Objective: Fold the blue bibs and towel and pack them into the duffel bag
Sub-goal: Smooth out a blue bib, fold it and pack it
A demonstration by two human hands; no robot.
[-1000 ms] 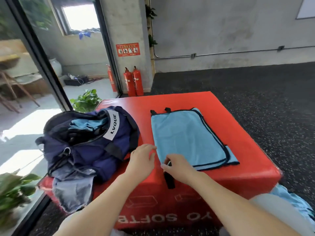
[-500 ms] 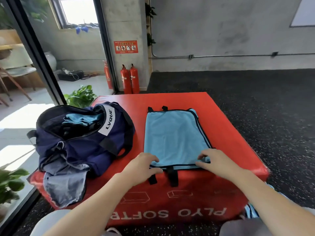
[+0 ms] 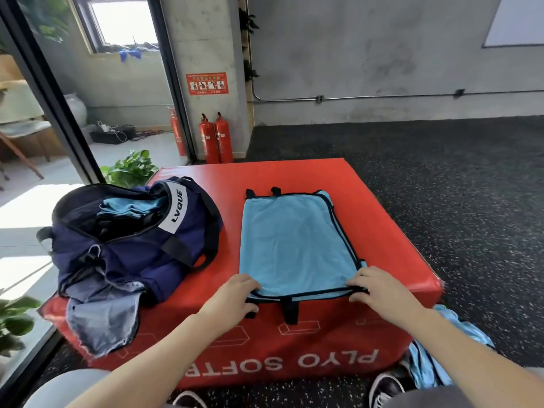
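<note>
My left hand (image 3: 235, 295) grips the near left corner of the blue bib (image 3: 297, 245), fingers curled over its black-trimmed edge. My right hand (image 3: 379, 287) pinches the near right corner the same way. The bib lies flat on the red plyo box (image 3: 382, 231), its near edge at the box's front lip, with black straps (image 3: 290, 310) hanging over the front face. Just left of it on the box sits the navy duffel bag (image 3: 132, 240), open at the top, with light blue cloth (image 3: 129, 206) showing inside; I can't tell whether that is a bib or the towel. More blue fabric (image 3: 435, 357) lies on the floor by the box's right front corner. Two red fire extinguishers (image 3: 216, 139) stand against the far wall.
</note>
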